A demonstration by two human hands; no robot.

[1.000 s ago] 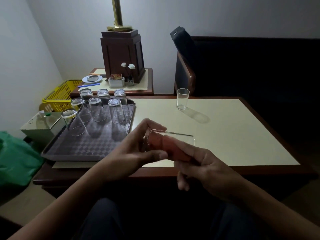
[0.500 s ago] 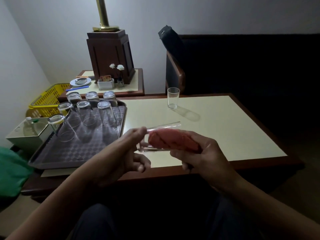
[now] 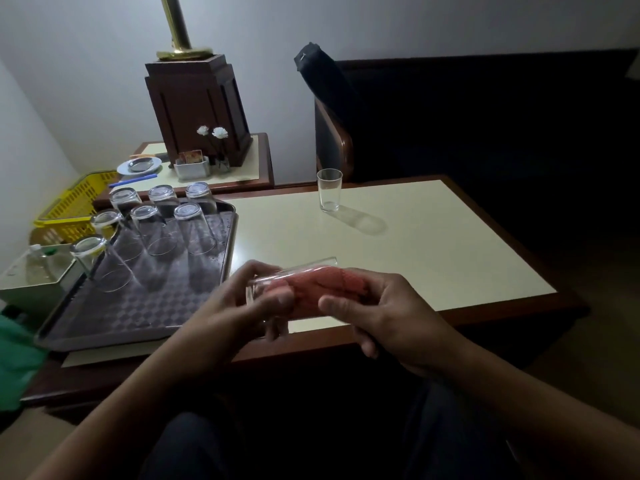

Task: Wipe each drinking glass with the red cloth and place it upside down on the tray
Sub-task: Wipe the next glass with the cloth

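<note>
While seven glasses (image 3: pixel 194 233) are standing upturned on the tray (image 3: pixel 104 320) at left, the left hand (image 3: pixel 235 313) is gripping a glass (image 3: pixel 273 282) at lower centre, the right hand (image 3: pixel 391 313) working the red cloth (image 3: pixel 325 289) inside; inverting comes next.

Your table (image 3: pixel 433 258) carries a tray and one lone glass.

You have a cream-topped table with a dark wooden border in front of you. The grey checkered tray (image 3: pixel 114 306) sits at its left edge, reaching to the near left corner and overhanging the front slightly, with seven glasses (image 3: pixel 197 233) standing upside down on its far half. A single upright glass (image 3: pixel 329 190) stands by itself near the far edge, about midway along, well apart from the tray. The right half of the tabletop shows only its cream surface.
</note>
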